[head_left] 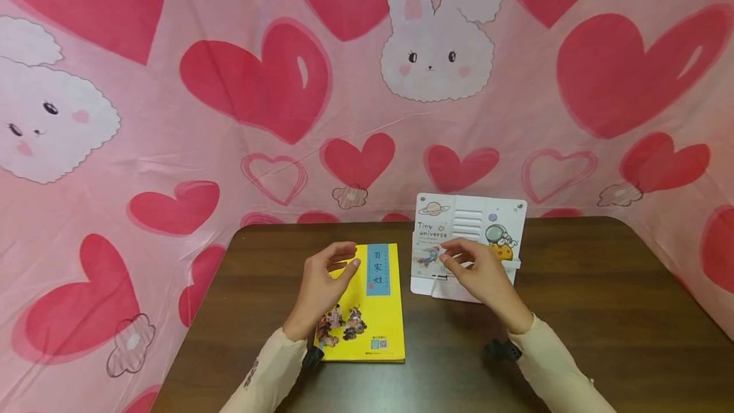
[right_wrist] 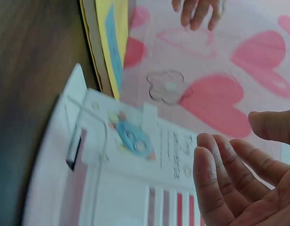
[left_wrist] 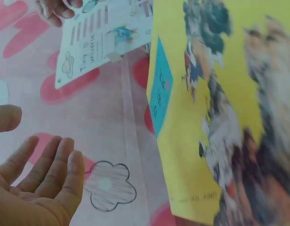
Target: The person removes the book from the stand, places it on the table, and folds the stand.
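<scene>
A yellow book [head_left: 381,324] with a blue title label lies on the table. Above its left side hovers my left hand [head_left: 329,282], fingers loosely bent and holding nothing. To the right stands a white book stand [head_left: 432,215] printed with "Tiny universe", a planet, a rocket and an astronaut. My right hand [head_left: 478,269] is in front of the stand, its fingers relaxed around nothing. In the left wrist view the left hand [left_wrist: 46,188] is apart from the book [left_wrist: 192,155]. The right wrist view has the right hand [right_wrist: 248,179] beside the stand [right_wrist: 121,188], with a gap between thumb and fingers.
The dark wooden table [head_left: 602,324] carries the book and the stand. Behind it hangs a pink cloth [head_left: 367,120] with hearts and rabbits, close to the table's back edge. Dark wrist straps [head_left: 504,350] sit at both cuffs.
</scene>
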{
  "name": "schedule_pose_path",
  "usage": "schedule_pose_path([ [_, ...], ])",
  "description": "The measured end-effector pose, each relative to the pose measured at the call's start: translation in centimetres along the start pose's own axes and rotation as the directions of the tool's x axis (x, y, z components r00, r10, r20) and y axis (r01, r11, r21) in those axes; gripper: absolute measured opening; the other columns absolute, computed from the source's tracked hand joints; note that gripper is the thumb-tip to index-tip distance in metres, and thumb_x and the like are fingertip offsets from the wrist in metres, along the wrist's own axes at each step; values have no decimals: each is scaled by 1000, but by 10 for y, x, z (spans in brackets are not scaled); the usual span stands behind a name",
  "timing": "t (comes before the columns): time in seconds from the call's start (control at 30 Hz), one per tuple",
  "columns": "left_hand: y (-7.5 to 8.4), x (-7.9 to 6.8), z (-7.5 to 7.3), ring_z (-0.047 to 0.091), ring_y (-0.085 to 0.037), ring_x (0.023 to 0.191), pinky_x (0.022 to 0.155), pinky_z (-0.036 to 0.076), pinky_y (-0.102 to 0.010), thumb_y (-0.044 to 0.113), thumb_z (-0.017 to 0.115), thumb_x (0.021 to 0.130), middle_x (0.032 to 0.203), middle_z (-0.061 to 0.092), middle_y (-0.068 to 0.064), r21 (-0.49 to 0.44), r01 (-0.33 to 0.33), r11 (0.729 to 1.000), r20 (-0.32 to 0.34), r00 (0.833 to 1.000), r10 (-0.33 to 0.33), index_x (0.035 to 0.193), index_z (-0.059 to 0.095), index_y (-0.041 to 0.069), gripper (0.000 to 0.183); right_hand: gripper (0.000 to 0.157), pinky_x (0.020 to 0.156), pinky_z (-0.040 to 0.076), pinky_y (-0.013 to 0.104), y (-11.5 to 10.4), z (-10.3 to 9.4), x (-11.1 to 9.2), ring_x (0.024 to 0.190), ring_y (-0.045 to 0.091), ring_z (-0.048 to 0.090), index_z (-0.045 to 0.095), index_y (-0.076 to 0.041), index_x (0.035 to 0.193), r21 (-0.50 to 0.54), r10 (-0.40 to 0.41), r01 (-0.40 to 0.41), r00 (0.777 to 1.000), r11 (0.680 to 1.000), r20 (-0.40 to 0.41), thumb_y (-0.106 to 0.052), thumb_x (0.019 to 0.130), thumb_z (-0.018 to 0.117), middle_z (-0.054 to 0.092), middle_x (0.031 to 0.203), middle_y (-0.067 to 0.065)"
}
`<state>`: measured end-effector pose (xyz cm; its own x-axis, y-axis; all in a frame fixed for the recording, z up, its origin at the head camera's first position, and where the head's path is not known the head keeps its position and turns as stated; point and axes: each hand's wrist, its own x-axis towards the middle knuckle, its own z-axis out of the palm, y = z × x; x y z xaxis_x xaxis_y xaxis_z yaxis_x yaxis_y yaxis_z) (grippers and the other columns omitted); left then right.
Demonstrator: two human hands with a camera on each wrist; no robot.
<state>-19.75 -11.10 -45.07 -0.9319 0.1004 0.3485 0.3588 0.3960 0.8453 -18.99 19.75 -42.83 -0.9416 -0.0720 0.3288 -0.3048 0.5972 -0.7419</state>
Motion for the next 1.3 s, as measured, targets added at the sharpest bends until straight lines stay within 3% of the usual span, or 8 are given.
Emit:
schedule_pose_path([
  [0.3,-1,8,18,75,-26,111,97,61,-50,13,77,94,123,76,-9,-27,3,1000,19,1000,-3,124,72,14,30,23,62,56,19,8,-28,6,77,18,73,76,0,115,13,54,-53,994,999,-92,-9,94,75,79,102,21],
  [0.6,10,19,33,74,-27,112,99,60,-50,14,75,95,127,75,-9,-61,10,998,41,999,-8,127,71,13,32,24,58,55,19,16,-43,9,73,-4,65,75,1,115,2,87,-87,985,996,-152,-13,95,74,77,100,23],
  [0.83,17,30,45,74,-26,108,95,62,-41,16,73,97,124,76,-10,-55,16,998,58,998,-12,128,71,12,31,24,63,52,16,23,-52,10,74,-2,62,76,1,114,-75,77,-93,978,993,-195,-16,96,73,78,98,21],
  [1.03,21,35,54,75,-25,107,94,62,-43,18,74,97,122,76,-10,-61,20,998,63,998,-16,129,71,11,33,23,71,46,12,30,-58,11,77,-1,58,77,-1,113,-110,74,-101,970,989,-230,-17,96,73,79,100,20],
  [1.2,28,40,59,76,-27,106,94,62,-45,18,75,96,121,77,-13,-74,15,997,46,999,-12,129,71,10,34,24,66,49,12,35,-65,10,77,-5,57,77,-2,114,-98,100,-126,966,987,-238,-19,97,73,78,104,22],
  [1.3,31,43,62,76,-25,106,94,62,-41,20,74,97,122,77,-11,-64,22,998,50,999,-19,130,71,11,35,26,60,51,14,37,-68,10,72,-7,57,76,-1,115,-82,118,-142,963,986,-243,-21,98,73,78,105,24],
])
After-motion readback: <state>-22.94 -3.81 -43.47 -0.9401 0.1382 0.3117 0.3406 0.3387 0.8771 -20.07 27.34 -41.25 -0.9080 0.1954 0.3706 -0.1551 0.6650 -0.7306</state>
